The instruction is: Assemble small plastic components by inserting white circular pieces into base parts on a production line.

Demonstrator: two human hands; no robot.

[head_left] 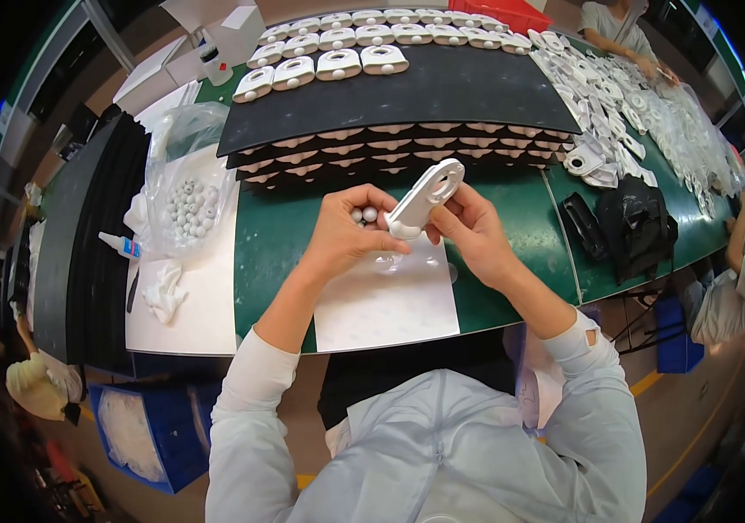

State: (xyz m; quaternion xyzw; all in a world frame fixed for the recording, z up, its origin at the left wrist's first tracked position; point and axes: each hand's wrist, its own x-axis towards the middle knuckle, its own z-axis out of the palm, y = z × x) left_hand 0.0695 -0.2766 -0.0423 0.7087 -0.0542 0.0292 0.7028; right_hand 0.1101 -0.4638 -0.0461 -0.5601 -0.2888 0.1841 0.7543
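Note:
Between my two hands, above the bench, is a white plastic housing (pixel 429 199) with a round hole at its upper end. My right hand (pixel 474 228) is closed on the housing's right side, thumb and fingers pressed to it. In the curl of my left hand (pixel 344 228) sit a few small white balls (pixel 364 214), while its fingertips touch the housing's lower end. A white paper sheet (pixel 387 309) lies on the bench below. Behind it, similar housings (pixel 338 64) stand in rows on a black board (pixel 407 96).
Stacked black boards with more housings rise at the back. A clear bag of white balls (pixel 191 209), a glue bottle (pixel 120 245) and crumpled tissue (pixel 164 291) lie left. Loose white parts (pixel 625 105) and a black bag (pixel 636 228) are right. Other people work at the edges.

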